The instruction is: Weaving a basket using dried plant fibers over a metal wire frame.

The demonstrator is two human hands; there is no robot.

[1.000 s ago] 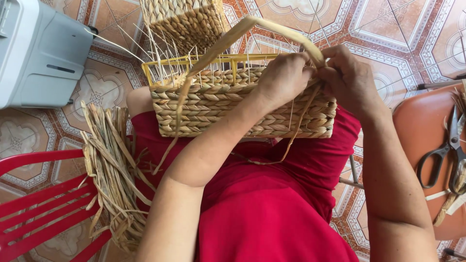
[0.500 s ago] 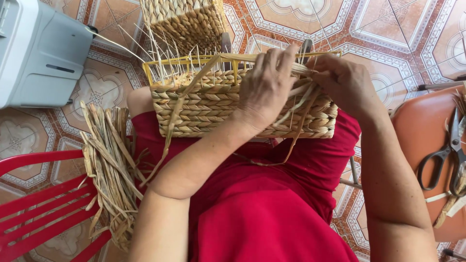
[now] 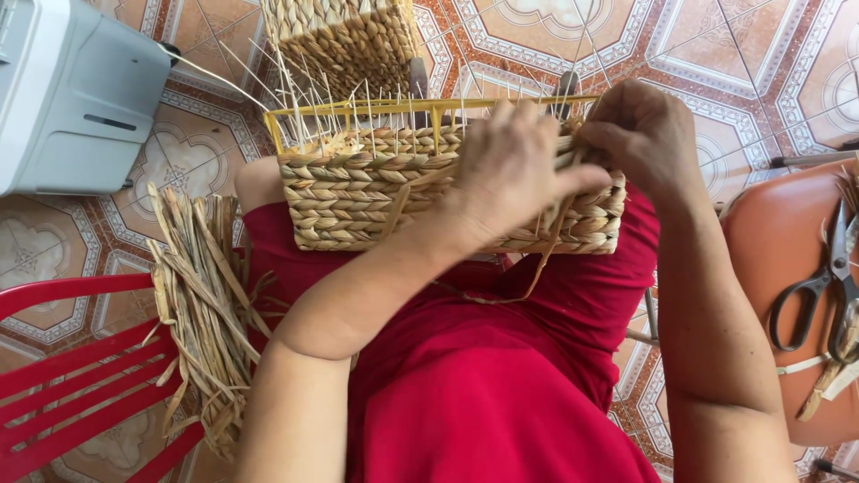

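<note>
A half-woven straw basket (image 3: 358, 192) on a yellow wire frame (image 3: 358, 109) rests on my lap, over red clothing. My left hand (image 3: 510, 174) lies flat on the basket's near wall, fingers spread and pressing a loose straw strand (image 3: 537, 268) against the weave. My right hand (image 3: 640, 134) pinches straw at the basket's upper right corner, fingers curled around it. Thin pale stakes stick up from the frame's rim.
A bundle of dry straw (image 3: 201, 304) lies on a red plastic chair (image 3: 72, 376) at my left. Scissors (image 3: 819, 286) sit on an orange stool (image 3: 787, 268) at right. A grey machine (image 3: 76, 94) stands top left, another woven basket (image 3: 340, 40) beyond the frame, on patterned tiles.
The long strand that arched high above the basket has been pulled down against the weave. My left hand slid from the upper right rim onto the near wall.
</note>
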